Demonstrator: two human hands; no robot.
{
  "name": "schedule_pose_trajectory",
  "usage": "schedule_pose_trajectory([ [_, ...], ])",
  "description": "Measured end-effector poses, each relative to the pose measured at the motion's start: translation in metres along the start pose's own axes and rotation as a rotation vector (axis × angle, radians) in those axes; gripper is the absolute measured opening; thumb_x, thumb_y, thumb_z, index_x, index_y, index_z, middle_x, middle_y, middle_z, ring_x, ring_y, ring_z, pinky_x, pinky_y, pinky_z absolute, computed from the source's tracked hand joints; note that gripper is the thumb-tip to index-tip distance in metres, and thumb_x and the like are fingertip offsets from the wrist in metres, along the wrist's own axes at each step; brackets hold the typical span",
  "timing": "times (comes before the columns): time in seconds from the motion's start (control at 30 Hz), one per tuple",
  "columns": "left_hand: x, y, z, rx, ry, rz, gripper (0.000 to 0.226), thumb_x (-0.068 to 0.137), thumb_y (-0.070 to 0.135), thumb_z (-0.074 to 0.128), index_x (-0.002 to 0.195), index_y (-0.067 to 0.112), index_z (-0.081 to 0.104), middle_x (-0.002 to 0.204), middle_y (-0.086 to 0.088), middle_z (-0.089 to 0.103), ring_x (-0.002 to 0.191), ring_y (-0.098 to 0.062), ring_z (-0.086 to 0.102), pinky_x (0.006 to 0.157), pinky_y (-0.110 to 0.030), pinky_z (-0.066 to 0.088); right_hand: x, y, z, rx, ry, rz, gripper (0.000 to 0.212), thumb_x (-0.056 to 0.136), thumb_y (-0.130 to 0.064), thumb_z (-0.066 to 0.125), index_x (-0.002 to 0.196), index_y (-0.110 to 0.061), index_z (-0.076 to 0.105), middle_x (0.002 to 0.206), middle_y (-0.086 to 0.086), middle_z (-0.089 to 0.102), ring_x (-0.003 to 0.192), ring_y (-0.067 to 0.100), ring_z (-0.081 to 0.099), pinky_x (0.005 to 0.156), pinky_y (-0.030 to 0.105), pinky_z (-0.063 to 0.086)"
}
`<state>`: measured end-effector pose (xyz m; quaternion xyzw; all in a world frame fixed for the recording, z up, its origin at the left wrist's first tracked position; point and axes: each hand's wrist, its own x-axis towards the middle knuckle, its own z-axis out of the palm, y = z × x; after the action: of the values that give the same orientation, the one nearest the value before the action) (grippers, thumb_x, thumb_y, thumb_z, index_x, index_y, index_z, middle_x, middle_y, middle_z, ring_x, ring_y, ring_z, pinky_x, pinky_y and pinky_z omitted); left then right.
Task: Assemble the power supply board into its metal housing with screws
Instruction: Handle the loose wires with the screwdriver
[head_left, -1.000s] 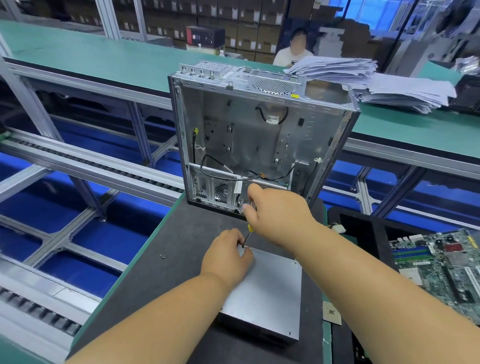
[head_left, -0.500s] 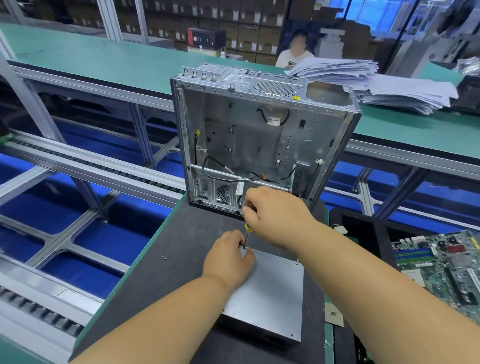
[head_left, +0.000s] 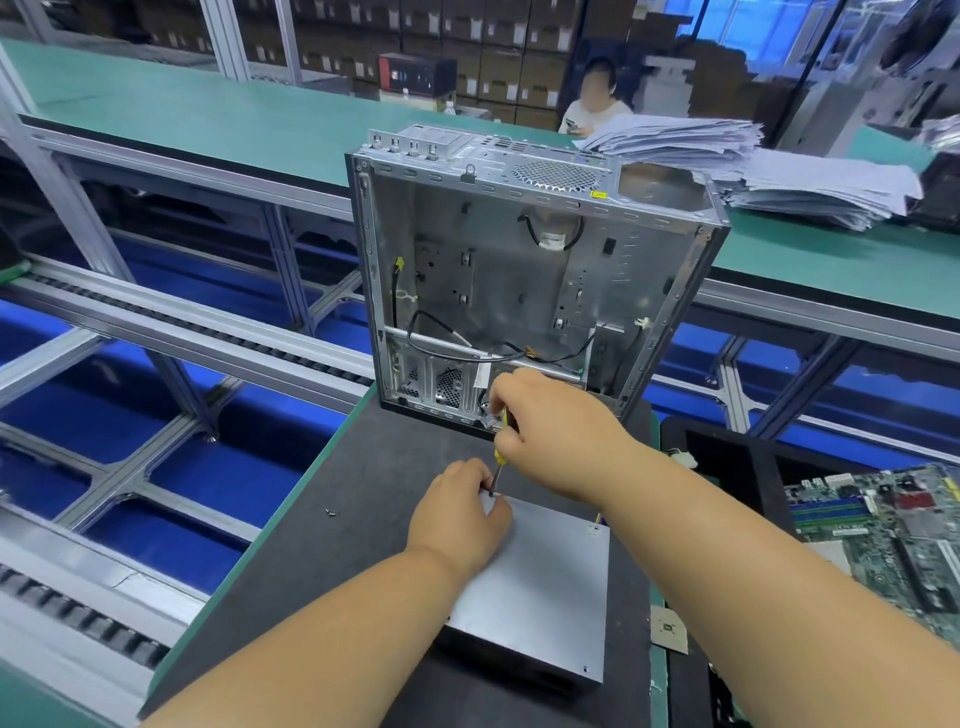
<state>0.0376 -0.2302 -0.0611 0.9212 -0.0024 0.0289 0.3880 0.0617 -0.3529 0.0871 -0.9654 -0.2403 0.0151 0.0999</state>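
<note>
right hand (head_left: 550, 431) still gripping screwdriver (head_left: 500, 457), left hand (head_left: 460, 514) unmoved

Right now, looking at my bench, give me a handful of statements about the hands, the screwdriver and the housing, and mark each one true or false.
1. The right hand grips a yellow-handled screwdriver. True.
2. The screwdriver tip meets the far left corner of the grey metal housing. True.
3. The left hand lies flat on the green motherboard. False: its fingers pinch at the screwdriver tip on the housing; the motherboard lies untouched at the right.
4. The open computer case lies flat on its side. False: it stands upright behind the housing.
5. A loose screw lies on the dark mat, left of the housing. True.
</note>
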Motion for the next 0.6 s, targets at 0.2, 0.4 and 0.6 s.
schedule_pose_trajectory([
  [0.2, 0.0001, 0.0000, -0.0008, -0.013, -0.011, -0.002, 0.013, 0.085, 0.032, 0.059, 0.088, 0.023, 0.050, 0.095, 0.009, 0.052, 0.090, -0.016, 0.051, 0.071, -0.035, 0.048, 0.0033, 0.0024, 0.0001, -0.058, 0.042, -0.017, 0.020, 0.096, -0.041, 0.054, 0.101, -0.022, 0.052, 0.089, -0.004, 0.057, 0.084, 0.023, 0.055, 0.062, 0.034, 0.041],
  [0.4, 0.0001, 0.0006, -0.0008, -0.012, -0.012, -0.009, 0.013, 0.086, 0.031, 0.059, 0.088, 0.022, 0.050, 0.095, 0.009, 0.052, 0.089, -0.016, 0.051, 0.072, -0.037, 0.049, 0.0017, 0.0008, 0.0064, -0.178, 0.077, 0.070, 0.038, 0.098, -0.057, 0.039, 0.087, -0.021, 0.042, 0.069, -0.006, 0.045, 0.072, 0.024, 0.047, 0.051, 0.031, 0.029],
  [0.6, 0.0004, 0.0004, -0.0005, 0.008, -0.011, -0.004, 0.012, 0.087, 0.032, 0.058, 0.088, 0.022, 0.050, 0.094, 0.009, 0.051, 0.089, -0.015, 0.050, 0.070, -0.033, 0.046, 0.0025, 0.0004, 0.0002, 0.011, 0.022, 0.011, 0.019, 0.095, -0.027, 0.049, 0.110, -0.017, 0.055, 0.106, 0.001, 0.054, 0.091, 0.026, 0.056, 0.071, 0.037, 0.047],
])
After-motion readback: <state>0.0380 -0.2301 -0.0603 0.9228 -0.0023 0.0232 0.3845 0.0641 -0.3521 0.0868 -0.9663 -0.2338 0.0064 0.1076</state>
